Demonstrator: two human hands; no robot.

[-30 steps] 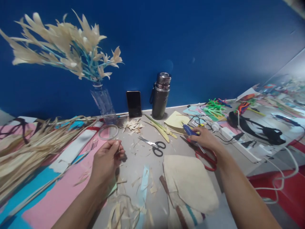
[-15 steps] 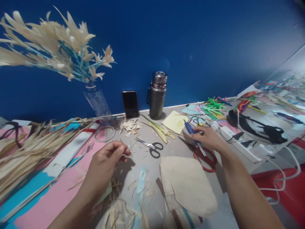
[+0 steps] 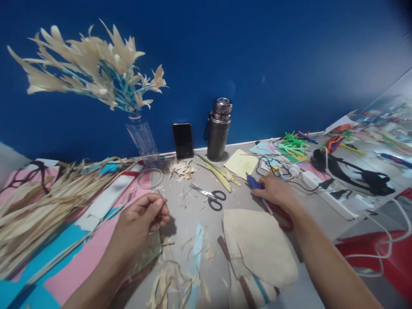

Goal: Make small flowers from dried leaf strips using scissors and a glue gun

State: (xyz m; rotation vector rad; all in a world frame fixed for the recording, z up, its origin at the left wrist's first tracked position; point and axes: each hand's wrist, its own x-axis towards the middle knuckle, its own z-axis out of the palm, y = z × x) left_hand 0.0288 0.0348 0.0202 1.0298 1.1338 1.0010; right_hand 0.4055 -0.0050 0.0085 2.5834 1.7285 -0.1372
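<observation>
My left hand hovers over the left part of the table, thumb and fingers pinched together; whatever is between them is too small or hidden to name. My right hand is closed around a blue hot glue gun, whose nozzle points away from me and whose pale glue stick sticks out of the back. Under my right wrist, red-handled scissors are partly covered. Black-handled scissors lie with blades apart between my hands. A folded cream cloth is close to my right forearm.
Dried-leaf flowers stand in a clear bottle beside a phone and a steel flask. Long dried strips cover the left. Cables and a white power strip lie right. Leaf scraps and a tape ring lie nearby.
The view has turned slightly left. My right hand has lowered the glue gun a little and covers more of the red scissors. My left hand stays pinched, a bit nearer to me.
</observation>
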